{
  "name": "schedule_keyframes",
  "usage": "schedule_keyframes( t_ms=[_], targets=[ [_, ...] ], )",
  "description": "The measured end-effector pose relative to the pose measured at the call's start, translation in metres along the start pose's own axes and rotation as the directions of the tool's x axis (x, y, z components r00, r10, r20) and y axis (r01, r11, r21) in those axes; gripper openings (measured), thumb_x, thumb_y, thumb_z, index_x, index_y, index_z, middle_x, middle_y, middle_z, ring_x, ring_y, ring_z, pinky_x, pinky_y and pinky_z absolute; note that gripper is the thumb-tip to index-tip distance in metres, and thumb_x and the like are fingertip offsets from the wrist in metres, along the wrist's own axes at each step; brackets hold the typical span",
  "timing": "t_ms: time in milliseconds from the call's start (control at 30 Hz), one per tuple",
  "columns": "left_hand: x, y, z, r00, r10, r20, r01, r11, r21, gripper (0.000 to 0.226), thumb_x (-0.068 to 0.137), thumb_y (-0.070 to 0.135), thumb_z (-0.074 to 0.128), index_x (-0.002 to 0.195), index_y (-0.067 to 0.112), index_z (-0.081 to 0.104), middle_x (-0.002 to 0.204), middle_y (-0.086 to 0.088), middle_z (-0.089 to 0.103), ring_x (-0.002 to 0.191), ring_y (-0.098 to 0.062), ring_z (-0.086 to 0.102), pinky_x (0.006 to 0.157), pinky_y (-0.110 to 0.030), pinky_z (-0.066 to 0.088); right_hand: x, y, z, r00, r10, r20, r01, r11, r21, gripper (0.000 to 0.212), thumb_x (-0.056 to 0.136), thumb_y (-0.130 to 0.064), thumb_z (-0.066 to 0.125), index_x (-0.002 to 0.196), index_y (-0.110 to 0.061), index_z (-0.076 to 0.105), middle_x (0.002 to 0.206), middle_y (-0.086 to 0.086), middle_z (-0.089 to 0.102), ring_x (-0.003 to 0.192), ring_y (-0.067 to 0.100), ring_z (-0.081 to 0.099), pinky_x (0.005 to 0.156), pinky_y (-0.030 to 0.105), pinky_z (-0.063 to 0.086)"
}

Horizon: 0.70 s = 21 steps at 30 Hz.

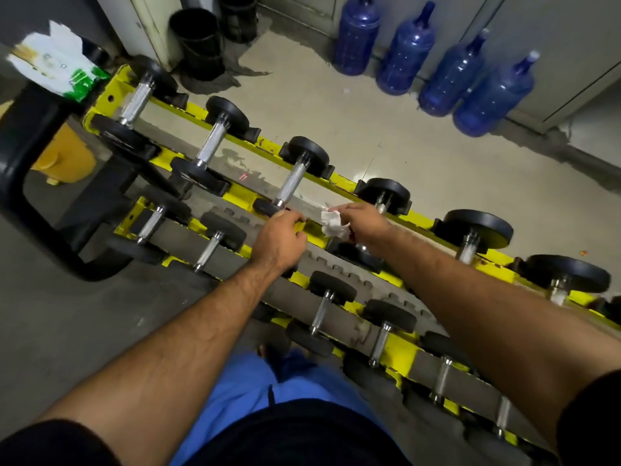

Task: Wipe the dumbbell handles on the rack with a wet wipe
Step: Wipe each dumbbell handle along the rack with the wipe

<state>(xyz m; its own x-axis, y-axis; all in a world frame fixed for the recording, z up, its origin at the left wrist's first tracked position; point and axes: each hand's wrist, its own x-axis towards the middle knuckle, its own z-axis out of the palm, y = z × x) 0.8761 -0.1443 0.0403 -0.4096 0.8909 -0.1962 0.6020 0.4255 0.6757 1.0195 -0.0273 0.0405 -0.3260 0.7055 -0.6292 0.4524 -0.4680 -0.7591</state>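
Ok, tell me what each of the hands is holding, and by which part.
The right hand pinches a crumpled white wet wipe by its upper edge. The left hand grips the yellow metal rack rail, holding nothing else.

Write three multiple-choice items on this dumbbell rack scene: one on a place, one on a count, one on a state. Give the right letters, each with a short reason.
1. Where does the wipes packet lie?
A. on the rack's far left end
B. on the floor by the bottles
C. in the left hand

2. How many blue water bottles stand along the wall?
A. two
B. four
C. six

3. What is the right hand doing?
A. hanging idle
B. lifting a dumbbell
C. holding a crumpled white wipe

Answers: 1 A, the packet sits at the top left above the yellow rack. 2 B, four bottles show. 3 C, its fingers curl round the wipe.
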Motion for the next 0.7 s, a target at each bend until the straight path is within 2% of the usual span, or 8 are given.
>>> schedule_keyframes(
  t_ms=[100, 167, 233, 333, 400, 467, 600, 700],
  targets=[
    [-0.012, 0.013, 0.009, 0.999, 0.0, 0.033, 0.0, 1.0, 0.007, 0.03, 0.087, 0.01, 0.058, 0.115, 0.017, 0.066, 0.122, -0.004, 0.06, 0.1, -0.026, 0.062, 0.087, -0.035, 0.052, -0.009, 0.024, -0.013, 1.0, 0.01, -0.013, -0.01, 1.0, 0.009, 0.03, 0.087, 0.012, 0.051, 0.099, -0.004, 0.074, 0.102, 0.019, 0.071, 0.09, 0.03, 0.069, 0.071, 0.034, 0.059],
    [-0.019, 0.019, 0.017, 0.998, 0.027, 0.049, -0.028, 1.0, 0.014, 0.031, 0.088, 0.009, 0.058, 0.118, 0.015, 0.065, 0.124, -0.004, 0.06, 0.105, -0.024, 0.06, 0.085, -0.028, 0.047, -0.018, 0.037, -0.022, 0.999, -0.01, -0.053, 0.009, 1.0, -0.026, 0.031, 0.084, 0.013, 0.054, 0.102, -0.003, 0.074, 0.105, 0.02, 0.071, 0.09, 0.029, 0.068, 0.073, 0.033, 0.058],
    [-0.026, 0.024, 0.026, 0.996, 0.051, 0.07, -0.052, 0.999, 0.004, 0.031, 0.088, 0.009, 0.059, 0.118, 0.014, 0.066, 0.123, -0.005, 0.061, 0.108, -0.023, 0.06, 0.085, -0.025, 0.043, -0.029, 0.049, -0.03, 0.993, -0.037, -0.114, 0.03, 0.998, -0.062, 0.024, 0.087, 0.008, 0.061, 0.097, -0.008, 0.075, 0.101, 0.017, 0.072, 0.087, 0.025, 0.068, 0.071, 0.031, 0.058],
    [-0.04, 0.032, 0.042, 0.993, 0.063, 0.096, -0.061, 0.998, -0.022, 0.03, 0.088, 0.01, 0.06, 0.118, 0.014, 0.066, 0.122, -0.005, 0.062, 0.108, -0.023, 0.06, 0.089, -0.029, 0.047, -0.043, 0.068, -0.044, 0.973, -0.124, -0.193, 0.085, 0.977, -0.197, 0.014, 0.09, -0.005, 0.068, 0.09, -0.015, 0.077, 0.093, 0.008, 0.073, 0.078, 0.018, 0.069, 0.064, 0.027, 0.055],
    [-0.046, 0.038, 0.05, 0.992, 0.058, 0.115, -0.054, 0.998, -0.039, 0.032, 0.089, 0.011, 0.06, 0.12, 0.015, 0.065, 0.124, -0.003, 0.061, 0.109, -0.022, 0.06, 0.091, -0.03, 0.048, -0.05, 0.076, -0.052, 0.949, -0.205, -0.239, 0.118, 0.935, -0.333, 0.018, 0.088, -0.009, 0.065, 0.091, -0.021, 0.078, 0.094, 0.003, 0.075, 0.084, 0.018, 0.07, 0.072, 0.032, 0.058],
    [-0.055, 0.047, 0.06, 0.989, 0.067, 0.133, -0.06, 0.997, -0.053, 0.032, 0.089, 0.014, 0.062, 0.121, 0.017, 0.063, 0.124, -0.002, 0.061, 0.107, -0.021, 0.06, 0.089, -0.031, 0.051, -0.062, 0.079, -0.063, 0.918, -0.293, -0.266, 0.154, 0.884, -0.442, 0.027, 0.087, -0.005, 0.058, 0.097, -0.021, 0.078, 0.102, 0.0, 0.075, 0.094, 0.017, 0.068, 0.085, 0.031, 0.056],
    [-0.057, 0.063, 0.081, 0.987, 0.112, 0.116, -0.108, 0.993, -0.046, 0.03, 0.09, 0.024, 0.063, 0.12, 0.019, 0.063, 0.119, 0.0, 0.063, 0.103, -0.019, 0.062, 0.085, -0.034, 0.053, -0.073, 0.08, -0.077, 0.842, -0.405, -0.356, 0.252, 0.879, -0.404, 0.028, 0.092, -0.004, 0.056, 0.106, -0.018, 0.075, 0.112, -0.001, 0.072, 0.105, 0.014, 0.065, 0.096, 0.032, 0.053],
    [-0.052, 0.074, 0.101, 0.988, 0.111, 0.104, -0.112, 0.994, 0.008, 0.035, 0.091, 0.028, 0.062, 0.124, 0.017, 0.061, 0.119, -0.001, 0.062, 0.1, -0.019, 0.062, 0.084, -0.037, 0.055, -0.063, 0.084, -0.085, 0.827, -0.433, -0.358, 0.27, 0.865, -0.422, 0.029, 0.094, -0.006, 0.055, 0.109, -0.021, 0.074, 0.116, -0.004, 0.071, 0.107, 0.009, 0.063, 0.096, 0.027, 0.051]
  ],
)
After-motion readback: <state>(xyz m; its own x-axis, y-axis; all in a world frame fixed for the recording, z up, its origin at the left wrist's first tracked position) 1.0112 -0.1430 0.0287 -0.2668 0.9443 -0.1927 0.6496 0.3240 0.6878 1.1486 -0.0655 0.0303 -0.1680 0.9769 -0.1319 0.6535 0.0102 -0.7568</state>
